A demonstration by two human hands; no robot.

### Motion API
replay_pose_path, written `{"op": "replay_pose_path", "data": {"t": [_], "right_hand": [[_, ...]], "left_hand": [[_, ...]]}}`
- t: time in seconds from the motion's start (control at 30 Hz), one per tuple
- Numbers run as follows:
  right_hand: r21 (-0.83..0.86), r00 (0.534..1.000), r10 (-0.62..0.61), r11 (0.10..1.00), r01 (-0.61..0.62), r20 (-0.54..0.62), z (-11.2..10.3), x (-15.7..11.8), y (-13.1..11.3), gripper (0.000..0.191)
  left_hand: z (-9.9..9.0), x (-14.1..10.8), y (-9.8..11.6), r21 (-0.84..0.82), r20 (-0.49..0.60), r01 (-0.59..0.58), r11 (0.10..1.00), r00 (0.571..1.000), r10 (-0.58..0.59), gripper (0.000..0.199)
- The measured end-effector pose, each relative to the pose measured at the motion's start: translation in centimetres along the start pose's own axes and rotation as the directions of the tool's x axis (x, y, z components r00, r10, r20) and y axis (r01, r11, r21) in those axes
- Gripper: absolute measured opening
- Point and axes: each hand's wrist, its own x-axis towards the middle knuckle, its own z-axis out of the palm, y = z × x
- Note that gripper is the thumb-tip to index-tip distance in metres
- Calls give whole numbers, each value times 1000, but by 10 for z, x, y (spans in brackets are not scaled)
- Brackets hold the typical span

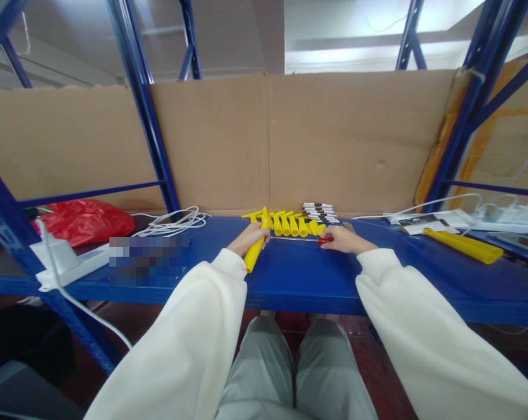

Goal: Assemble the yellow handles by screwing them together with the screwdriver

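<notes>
My left hand [247, 238] is closed around a yellow plastic T-shaped handle [254, 256], whose hollow-looking lower end points toward me. My right hand [341, 240] grips the red handle of a screwdriver [325, 240]. Its thin metal shaft runs left to the yellow handle in my left hand; whether the tip is inside the handle is hidden by my fingers. Just behind my hands lies a row of several similar yellow handles [285, 226]. A stack of small white pieces with black bands [320, 211] sits behind the row's right end.
The blue shelf top [303, 268] is backed by a cardboard sheet [355, 140]. Left are a coiled white cable [176, 221], a red plastic bag [88, 219] and a power strip [93, 256]. Right lie a larger yellow piece [465, 246] and another power strip [500, 223]. Blue posts [143, 105] flank the shelf.
</notes>
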Motion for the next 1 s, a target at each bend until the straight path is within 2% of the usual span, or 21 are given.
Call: {"op": "replay_pose_path", "data": {"t": [0.13,0.27,0.33,0.47,0.67,0.83,1.0], "right_hand": [[90,996,-88,992,86,18,6,7,4,11],[200,988,-154,968,149,13,13,11,2,9],[241,986,-160,956,169,-56,16,12,0,11],[294,957,-102,938,184,-272,19,15,-1,17],[295,920,24,950,100,-390,15,19,3,15],[294,926,17,950,101,-376,18,22,7,12],[293,942,-32,947,136,-334,24,28,9,12]], "left_hand": [[6,0,7,29,63,-22,999,998,20,16],[22,4,18,40,140,-86,996,987,79,14],[35,7,25,63,164,-108,992,982,96,16],[63,12,36,19,252,-156,988,957,146,17],[90,13,49,-30,274,-144,989,951,147,20],[97,13,44,-81,243,-87,993,964,104,22],[98,14,33,-68,267,-82,994,959,97,22]]}}
